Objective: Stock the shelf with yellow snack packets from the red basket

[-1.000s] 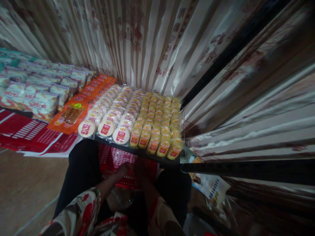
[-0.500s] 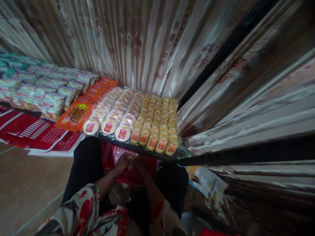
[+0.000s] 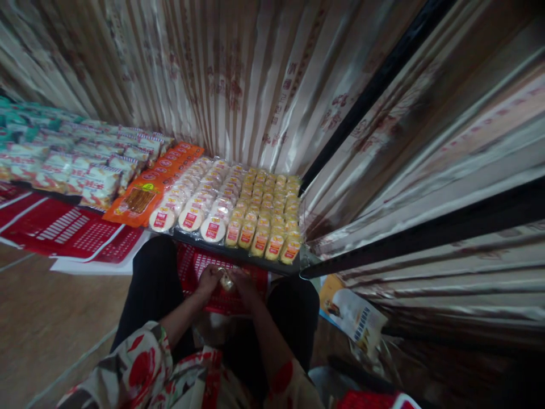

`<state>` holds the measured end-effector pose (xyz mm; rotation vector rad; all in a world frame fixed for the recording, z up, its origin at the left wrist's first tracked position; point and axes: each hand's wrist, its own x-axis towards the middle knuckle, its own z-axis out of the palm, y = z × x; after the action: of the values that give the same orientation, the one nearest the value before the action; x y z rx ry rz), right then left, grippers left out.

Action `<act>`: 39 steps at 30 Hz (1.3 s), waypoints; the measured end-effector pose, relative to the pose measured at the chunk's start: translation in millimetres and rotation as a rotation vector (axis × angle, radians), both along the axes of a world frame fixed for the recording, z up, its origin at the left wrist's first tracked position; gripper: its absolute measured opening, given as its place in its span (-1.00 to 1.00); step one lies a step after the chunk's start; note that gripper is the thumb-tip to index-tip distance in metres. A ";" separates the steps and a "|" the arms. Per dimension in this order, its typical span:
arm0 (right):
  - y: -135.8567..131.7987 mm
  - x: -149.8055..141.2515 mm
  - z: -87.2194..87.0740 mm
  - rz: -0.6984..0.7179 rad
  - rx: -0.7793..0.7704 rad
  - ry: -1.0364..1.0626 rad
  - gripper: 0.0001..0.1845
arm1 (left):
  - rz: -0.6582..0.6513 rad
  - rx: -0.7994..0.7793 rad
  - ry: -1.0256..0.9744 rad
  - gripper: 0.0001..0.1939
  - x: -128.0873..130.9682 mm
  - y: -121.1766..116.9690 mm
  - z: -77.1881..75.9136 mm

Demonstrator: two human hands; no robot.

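Observation:
My left hand (image 3: 209, 280) and my right hand (image 3: 244, 282) meet low in the middle, both closed around a small pale wrapped snack packet (image 3: 225, 279). They hover over a red plastic basket (image 3: 200, 267) between my knees. Just beyond the hands a dark shelf edge (image 3: 238, 257) carries rows of round white packets with red labels (image 3: 193, 201) and rows of small yellow packets (image 3: 268, 213).
Orange snack packs (image 3: 147, 190) and white-and-green bags (image 3: 76, 165) lie to the left on the shelf. Red flattened crates (image 3: 63, 230) sit below them. Striped glossy sheeting (image 3: 238, 79) backs the shelf. A printed bag (image 3: 355, 315) lies at the lower right.
Both hands have come up from the basket and closed together on the small packet. The view has shifted slightly down and to the right.

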<state>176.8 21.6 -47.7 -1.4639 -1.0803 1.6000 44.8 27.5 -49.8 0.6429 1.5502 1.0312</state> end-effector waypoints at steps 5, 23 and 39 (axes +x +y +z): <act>-8.0 -2.4 10.2 -0.077 -0.091 0.173 -0.62 | 0.044 -0.027 -0.019 -0.77 -2.0 -6.0 9.4; -27.5 -1.9 17.8 -0.477 -0.085 0.188 -0.60 | 0.038 -0.068 -0.252 -0.75 -1.4 -22.3 30.1; -27.0 -2.4 20.9 -0.533 -0.121 0.295 -0.55 | -0.161 -0.062 -0.242 -0.81 -6.3 -26.6 22.6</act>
<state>174.4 -5.4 -26.7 -1.3866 -0.3854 1.4442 38.5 0.9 -27.2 0.5685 1.2925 0.9008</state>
